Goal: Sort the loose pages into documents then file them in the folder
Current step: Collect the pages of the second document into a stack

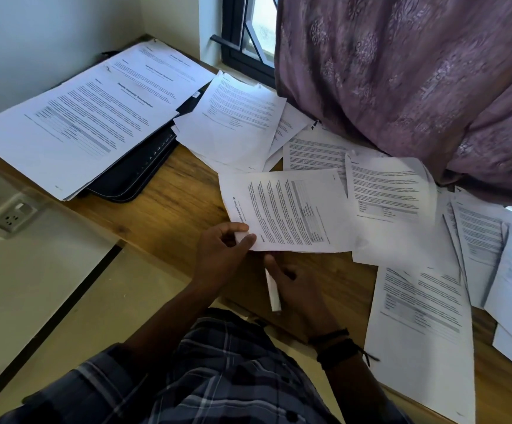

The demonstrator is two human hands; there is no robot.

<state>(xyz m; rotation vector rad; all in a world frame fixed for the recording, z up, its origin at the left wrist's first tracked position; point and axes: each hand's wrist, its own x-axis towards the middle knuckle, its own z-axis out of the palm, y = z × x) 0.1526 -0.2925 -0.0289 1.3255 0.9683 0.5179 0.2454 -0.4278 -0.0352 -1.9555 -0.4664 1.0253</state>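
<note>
The left grip (224, 249) pinches a corner of a printed page (285, 209) at desk (172, 194) centre; the right grip (297, 283) holds a white stick (272, 289); the black folder (132, 175) lies at ten o'clock under stacked pages (80, 117)

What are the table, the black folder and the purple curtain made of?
Table: looks like wood or wood laminate, brown grain streaks, matte. Black folder: probably fabric or faux leather, stitched edge piping. Curtain: woven cloth, soft folds, faint flower pattern.
</note>
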